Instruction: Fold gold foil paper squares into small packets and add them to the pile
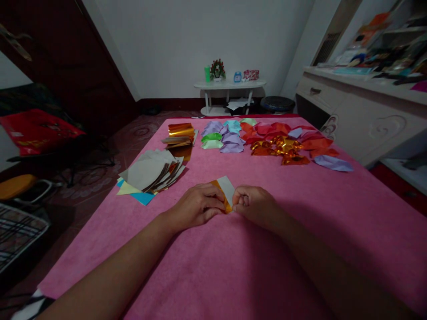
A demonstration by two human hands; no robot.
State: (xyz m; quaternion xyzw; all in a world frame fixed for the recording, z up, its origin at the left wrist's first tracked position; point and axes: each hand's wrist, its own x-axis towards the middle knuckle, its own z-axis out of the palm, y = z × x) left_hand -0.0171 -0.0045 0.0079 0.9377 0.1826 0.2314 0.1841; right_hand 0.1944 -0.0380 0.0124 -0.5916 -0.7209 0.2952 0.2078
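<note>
A partly folded sheet of gold paper with a pale back lies on the pink cloth between my hands. My left hand rests over its left side, the curved fingers pressing it down. At the sheet's lower right edge is my right hand, fingers curled in and thumb and forefinger pinched on the paper. Beyond my left hand sits a fanned stack of pale-backed sheets, with blue and yellow sheets beneath. Farther back are more gold sheets. Folded paper pieces in purple, green, red and shiny gold are gathered at the far side.
The pink cloth covers the table. Behind it stand a small white side table with a plant and a round dark stool. A white cabinet borders the right. On the left are a red bag and a wire basket.
</note>
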